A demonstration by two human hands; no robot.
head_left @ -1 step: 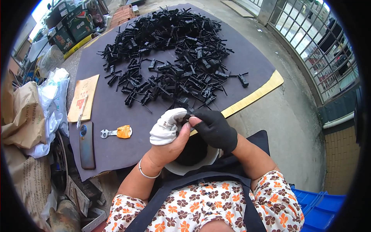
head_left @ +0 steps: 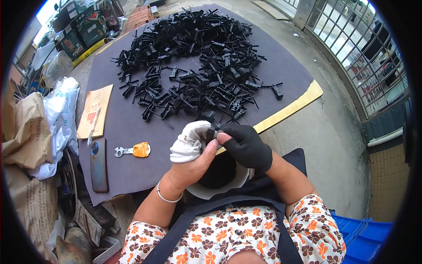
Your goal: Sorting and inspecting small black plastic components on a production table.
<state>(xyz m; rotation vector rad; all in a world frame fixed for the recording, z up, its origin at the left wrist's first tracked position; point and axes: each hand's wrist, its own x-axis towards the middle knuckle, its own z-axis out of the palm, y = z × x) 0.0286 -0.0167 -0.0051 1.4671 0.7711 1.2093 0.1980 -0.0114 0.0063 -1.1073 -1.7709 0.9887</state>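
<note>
My left hand, in a white glove with the thumb bare, is closed round a small black plastic part. Against the same part, my right hand pinches with its bare thumb tip and fingers; a black glove covers the rest of it. Much of the part is hidden by my fingers. Just beyond my hands spreads a large heap of black plastic parts with thin arms sticking out. Below my hands stands a white bucket with dark contents.
The dark table cover has a yellow edge strip at right. To the left lie a phone, a wrench with orange wrapping, and a brown envelope with a pen. Sacks crowd the left side; a blue crate sits lower right.
My hands have shifted very slightly, and a little more of the black plastic part shows between my fingers. The heap and the other things have not moved.
</note>
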